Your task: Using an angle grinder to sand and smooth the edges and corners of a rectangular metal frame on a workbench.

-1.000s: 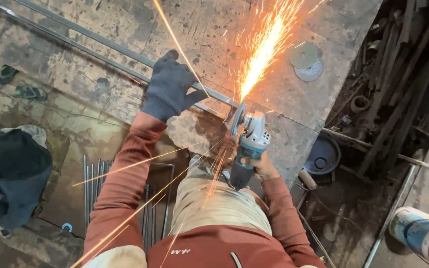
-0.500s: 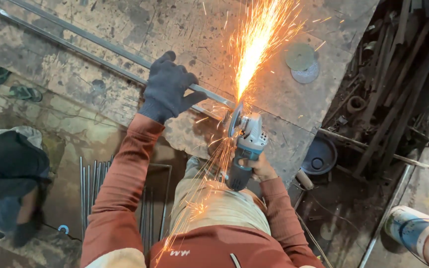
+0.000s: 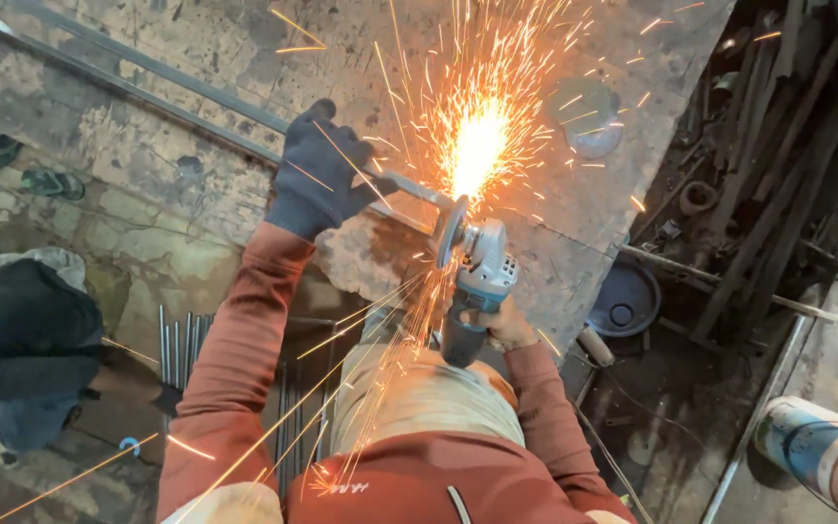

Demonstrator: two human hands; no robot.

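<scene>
My left hand (image 3: 317, 175), in a dark glove, presses down on a long thin metal bar (image 3: 167, 109) that lies across a worn stone bench (image 3: 196, 39). My right hand (image 3: 506, 325), bare, grips the body of a teal and grey angle grinder (image 3: 472, 277). Its disc (image 3: 450, 231) meets the bar just right of my gloved hand. A bright fan of orange sparks (image 3: 482, 146) shoots up and away, and more sparks stream back toward my legs.
Another person in dark clothes (image 3: 21, 349) crouches at the left on the floor. Metal rods (image 3: 181, 344) lie under the bench. A dark round dish (image 3: 623, 301) and a scrap pile (image 3: 778, 146) are at the right; a painted drum (image 3: 821, 456) stands bottom right.
The spark fan has grown brighter and wider over the bench. The person at the left has shifted a little. My hands keep their hold in about the same place.
</scene>
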